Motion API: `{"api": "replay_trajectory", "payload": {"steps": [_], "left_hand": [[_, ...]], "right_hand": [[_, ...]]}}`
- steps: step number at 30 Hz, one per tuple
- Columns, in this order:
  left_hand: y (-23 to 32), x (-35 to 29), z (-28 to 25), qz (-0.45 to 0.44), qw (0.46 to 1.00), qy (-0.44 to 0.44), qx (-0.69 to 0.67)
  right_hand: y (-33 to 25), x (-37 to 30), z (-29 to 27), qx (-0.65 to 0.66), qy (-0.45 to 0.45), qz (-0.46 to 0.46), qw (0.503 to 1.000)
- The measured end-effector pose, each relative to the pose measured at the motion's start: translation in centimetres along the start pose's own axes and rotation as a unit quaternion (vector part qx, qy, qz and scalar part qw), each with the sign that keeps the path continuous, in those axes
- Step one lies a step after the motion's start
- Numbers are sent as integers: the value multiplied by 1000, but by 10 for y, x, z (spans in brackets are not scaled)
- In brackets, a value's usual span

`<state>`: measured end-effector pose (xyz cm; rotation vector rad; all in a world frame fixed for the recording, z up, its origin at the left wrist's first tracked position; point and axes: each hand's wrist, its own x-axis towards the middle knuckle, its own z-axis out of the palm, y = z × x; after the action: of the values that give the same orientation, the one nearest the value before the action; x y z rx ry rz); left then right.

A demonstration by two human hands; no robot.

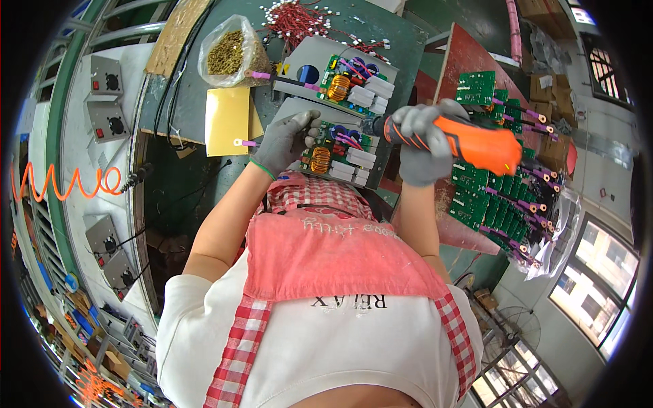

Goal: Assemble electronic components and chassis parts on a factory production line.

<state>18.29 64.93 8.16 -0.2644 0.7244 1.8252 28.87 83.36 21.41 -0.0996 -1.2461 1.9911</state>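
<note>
My right hand [423,139], in a grey glove, is wrapped round an orange and black power screwdriver [479,145]. The screwdriver lies nearly level, its bit end pointing left over the nearer circuit board [342,162]. That green board carries a copper-wound coil, white blocks and purple leads, and rests on a grey metal plate [291,107]. At the board's left side, my gloved left hand [284,144] has its fingertips pinched together; what is between them is too small to make out. Just beyond lies a second metal plate with a similar circuit board [357,85].
A clear bag of small brass-coloured parts [235,54] stands at the far left, near a yellow sheet [227,121]. Red wires with white connectors [294,19] are heaped at the back. Several green boards with purple leads [473,194] lie on a reddish panel [449,71] at right.
</note>
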Motion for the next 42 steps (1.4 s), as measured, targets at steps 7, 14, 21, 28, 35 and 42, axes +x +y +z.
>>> {"api": "replay_trajectory", "payload": {"steps": [7, 14, 21, 28, 35, 42], "left_hand": [[2, -11, 6, -68, 989, -44, -126], [-2, -10, 6, -94, 976, -62, -188], [-8, 5, -19, -123, 954, -126, -244], [-1, 7, 2, -79, 997, 23, 2], [6, 4, -39, 20, 994, 101, 44], [8, 16, -42, 58, 988, 146, 5]], "right_hand": [[-9, -5, 21, 49, -105, -49, 992], [-3, -6, 23, 36, -95, -32, 994], [13, 0, 19, 60, -75, -3, 995], [79, 23, 19, -73, -51, -32, 996], [106, 26, 9, -112, -45, 20, 992], [111, 30, 2, -116, -103, -2, 988]]}}
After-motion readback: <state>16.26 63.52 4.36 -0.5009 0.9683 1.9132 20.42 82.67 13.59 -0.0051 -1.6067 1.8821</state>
